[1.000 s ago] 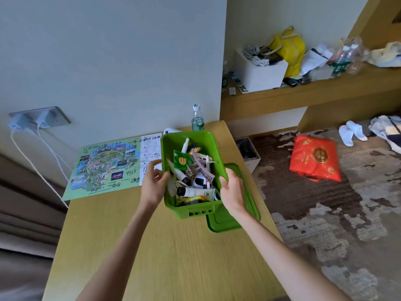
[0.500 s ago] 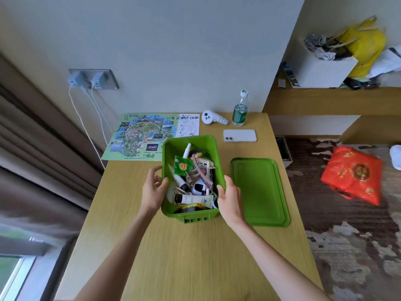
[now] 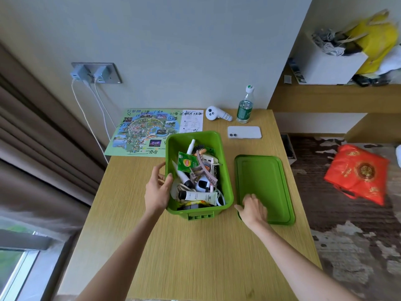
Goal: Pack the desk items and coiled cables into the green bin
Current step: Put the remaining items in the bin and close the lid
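Observation:
The green bin [image 3: 225, 170] stands on the wooden desk [image 3: 195, 257], filled with tubes, a tea packet, a hair clip, a white charger and coiled cables. My left hand [image 3: 157, 187] holds the bin's left wall, thumb hooked over the rim. The flat green lid [image 3: 263, 183] lies on the desk just right of the bin. My right hand [image 3: 252, 209] rests on the lid's near left corner with fingers spread.
A white phone [image 3: 244, 132], a white controller [image 3: 217, 114] and a water bottle [image 3: 245, 106] sit behind the bin. A park map [image 3: 147, 131] lies at the back left below two plugged chargers [image 3: 95, 72]. A red bag [image 3: 360, 172] lies on the carpet.
My right hand left the bin's right wall and moved right onto the lid. The left hand stays on the bin. The view has swung left and down.

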Demonstrator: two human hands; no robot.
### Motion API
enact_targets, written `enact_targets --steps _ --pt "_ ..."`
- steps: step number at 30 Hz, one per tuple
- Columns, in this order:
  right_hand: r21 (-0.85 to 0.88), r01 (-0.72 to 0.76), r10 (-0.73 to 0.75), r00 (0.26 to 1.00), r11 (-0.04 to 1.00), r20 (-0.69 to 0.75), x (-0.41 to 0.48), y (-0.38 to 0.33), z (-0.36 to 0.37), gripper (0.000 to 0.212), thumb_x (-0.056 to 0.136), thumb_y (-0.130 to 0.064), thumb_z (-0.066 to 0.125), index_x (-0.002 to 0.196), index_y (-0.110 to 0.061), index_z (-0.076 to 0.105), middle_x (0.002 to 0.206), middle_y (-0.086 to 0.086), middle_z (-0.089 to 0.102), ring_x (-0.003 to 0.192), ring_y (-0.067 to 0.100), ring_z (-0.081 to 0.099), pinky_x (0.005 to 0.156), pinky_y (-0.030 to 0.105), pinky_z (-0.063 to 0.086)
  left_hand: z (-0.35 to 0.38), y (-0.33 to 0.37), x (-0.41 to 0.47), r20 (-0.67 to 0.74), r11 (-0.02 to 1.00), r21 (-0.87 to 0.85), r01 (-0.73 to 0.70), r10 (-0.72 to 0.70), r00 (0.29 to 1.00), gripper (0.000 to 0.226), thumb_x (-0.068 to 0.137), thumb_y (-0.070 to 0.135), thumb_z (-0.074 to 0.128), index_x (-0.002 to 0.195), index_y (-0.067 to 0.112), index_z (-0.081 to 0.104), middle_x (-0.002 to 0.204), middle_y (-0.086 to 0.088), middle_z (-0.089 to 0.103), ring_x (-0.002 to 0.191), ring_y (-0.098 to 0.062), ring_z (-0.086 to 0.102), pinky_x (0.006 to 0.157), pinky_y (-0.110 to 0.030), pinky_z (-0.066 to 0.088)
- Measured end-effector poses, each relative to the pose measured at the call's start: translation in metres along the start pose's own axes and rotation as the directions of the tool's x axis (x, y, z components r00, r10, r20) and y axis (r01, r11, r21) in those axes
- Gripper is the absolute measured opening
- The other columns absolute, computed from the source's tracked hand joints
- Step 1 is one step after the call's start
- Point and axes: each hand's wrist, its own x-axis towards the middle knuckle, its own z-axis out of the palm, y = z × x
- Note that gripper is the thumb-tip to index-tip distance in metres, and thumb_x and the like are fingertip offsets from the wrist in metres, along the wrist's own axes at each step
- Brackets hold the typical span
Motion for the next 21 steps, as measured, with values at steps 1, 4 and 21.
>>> enact_targets --steps 1,4,21 --pt "-0.064 0.014 -0.013 1.000 0.998 0.004 0.000 -0.001 0.001 0.044 0.095 -0.046 0.053 0.115 -0.007 0.057 0.118 0.007 0.058 0.101 0.020 0.061 0.076 0.031 0.054 0.000 0.001 -0.001 0.001 1.000 0.010 0.003 -0.003 1.000 0.038 0.088 0.042 0.053 0.126 0.042 0.049 0.087 -0.005 0.057 0.080 -0.030 0.066 0.069 -0.056 0.056" --pt "-0.201 0.070 -0.071 0.997 0.977 0.003 -0.002 -0.006 0.005 0.048 0.097 -0.048 0.047 0.119 -0.007 0.054 0.118 0.007 0.057 0.103 0.019 0.059 0.073 0.028 0.053 -0.001 0.001 -0.001 0.003 0.999 0.035 0.002 -0.002 1.000 0.040 0.087 0.044 0.051 0.127 0.042 0.049 0.088 -0.005 0.058 0.080 -0.028 0.065 0.069 -0.056 0.056" --pt "0.379 0.378 -0.104 0.810 0.845 -0.578 -0.033 -0.002 -0.093 0.027 0.087 -0.005 0.055 0.072 -0.013 0.033 0.068 -0.003 0.033 0.062 0.018 0.034 0.051 0.032 0.026 -0.001 0.004 -0.001 0.039 0.999 -0.015 0.029 -0.028 0.999 0.036 0.096 0.031 0.052 0.130 0.038 0.045 0.112 -0.006 0.064 0.083 -0.019 0.069 0.069 -0.050 0.060"
